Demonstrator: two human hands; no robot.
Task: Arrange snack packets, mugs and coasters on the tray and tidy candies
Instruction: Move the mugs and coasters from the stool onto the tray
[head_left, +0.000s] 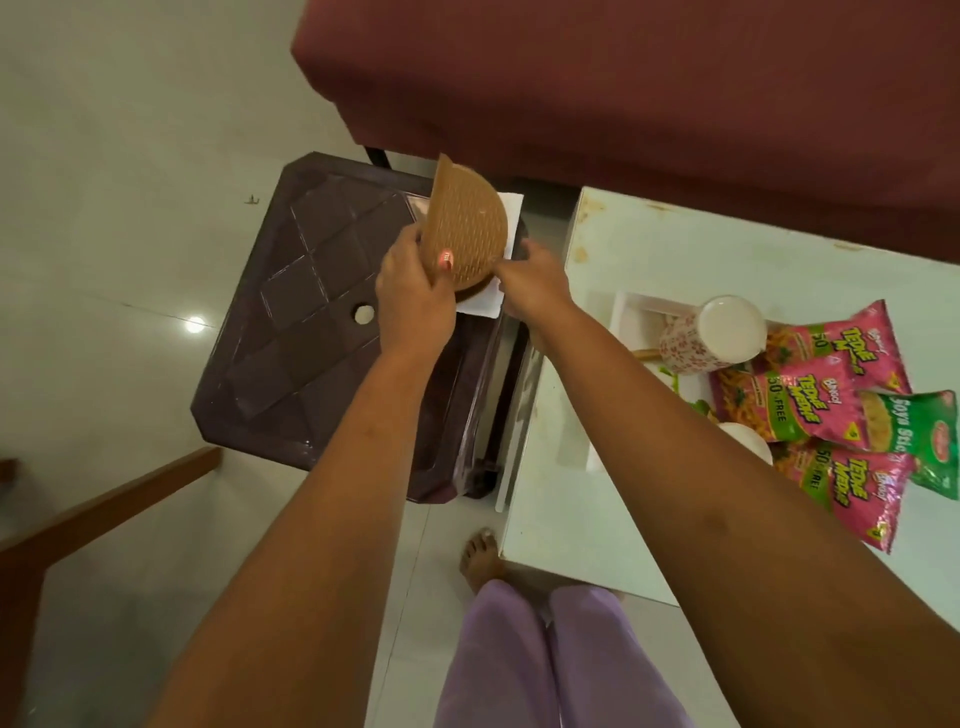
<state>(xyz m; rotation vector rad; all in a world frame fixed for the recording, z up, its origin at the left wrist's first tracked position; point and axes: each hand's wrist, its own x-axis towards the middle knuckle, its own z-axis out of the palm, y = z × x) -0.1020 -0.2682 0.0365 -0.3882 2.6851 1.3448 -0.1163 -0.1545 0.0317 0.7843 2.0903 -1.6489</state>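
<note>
Counted: one woven coaster (467, 234), tilted over the brown stool (311, 312), gripped at its edge by the left hand (415, 296). The right hand (535, 280) met white paper (485, 301) beneath; its grip could not be determined. At the tray (623, 312) lay three pink packets (810, 405), one green packet (914, 431) and two mugs (691, 343), one partly hidden by the right forearm.

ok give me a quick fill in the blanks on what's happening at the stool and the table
1. The left hand holds a round woven ____, tilted on edge.
2. The right hand reaches the white paper, which lies on the dark brown ____.
3. The flowered mug sits on the white ____ on the table.
4. Unlike the pink packets, the far-right packet is ____.

Missing: coaster; stool; tray; green
</note>
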